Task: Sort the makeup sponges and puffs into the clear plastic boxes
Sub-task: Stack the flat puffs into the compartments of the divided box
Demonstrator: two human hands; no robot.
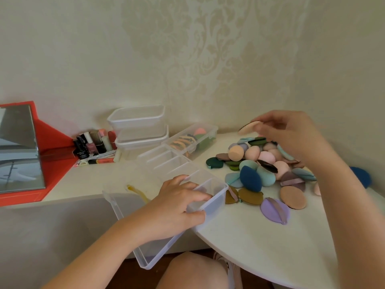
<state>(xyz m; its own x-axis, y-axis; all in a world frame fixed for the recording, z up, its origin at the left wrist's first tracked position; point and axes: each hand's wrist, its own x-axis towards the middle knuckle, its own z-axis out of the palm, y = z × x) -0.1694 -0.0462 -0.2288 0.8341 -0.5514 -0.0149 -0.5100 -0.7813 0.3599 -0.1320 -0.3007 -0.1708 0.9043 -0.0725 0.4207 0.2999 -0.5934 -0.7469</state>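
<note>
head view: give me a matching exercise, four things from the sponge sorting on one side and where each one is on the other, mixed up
Things
1. peach puff
2. divided clear box
3. lilac puff
4. plain clear boxes

Places
a. stacked one on the other by the wall
b. pinched in the right hand, above the pile
c. lying flat on the table at the near edge of the pile
d. gripped at its near end by the left hand

Pairs: 1-b, 2-d, 3-c, 4-a
</note>
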